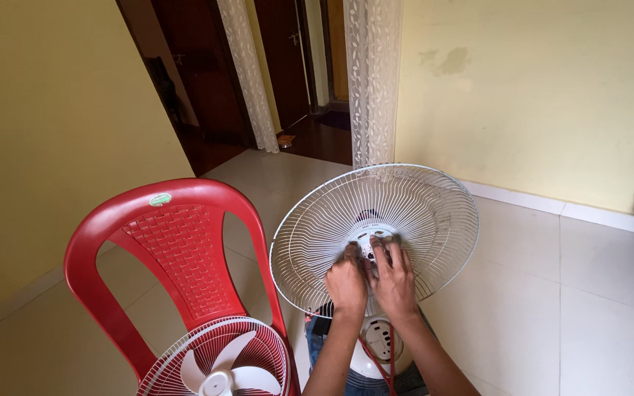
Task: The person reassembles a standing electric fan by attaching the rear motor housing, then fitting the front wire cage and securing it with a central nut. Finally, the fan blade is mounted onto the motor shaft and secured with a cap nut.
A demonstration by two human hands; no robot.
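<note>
A white wire fan guard (pixel 434 213), dish-shaped, stands tilted on a fan body in front of me. Both my hands press on its round hub at the centre. My left hand (pixel 346 282) has its fingers curled on the hub's left side. My right hand (pixel 394 275) lies flat with fingers spread over the hub's right side. Below the guard sits the white fan motor housing (pixel 379 345) with a red cord running across it. The hub itself is mostly hidden by my fingers.
A red plastic chair (pixel 177 249) stands to the left, with a second wire guard (pixel 251 345) and white fan blades (pixel 218 370) lying on its seat. White floor tiles spread to the right. Lace curtains (pixel 372 73) hang at a doorway ahead; dark furniture pokes in at the right edge.
</note>
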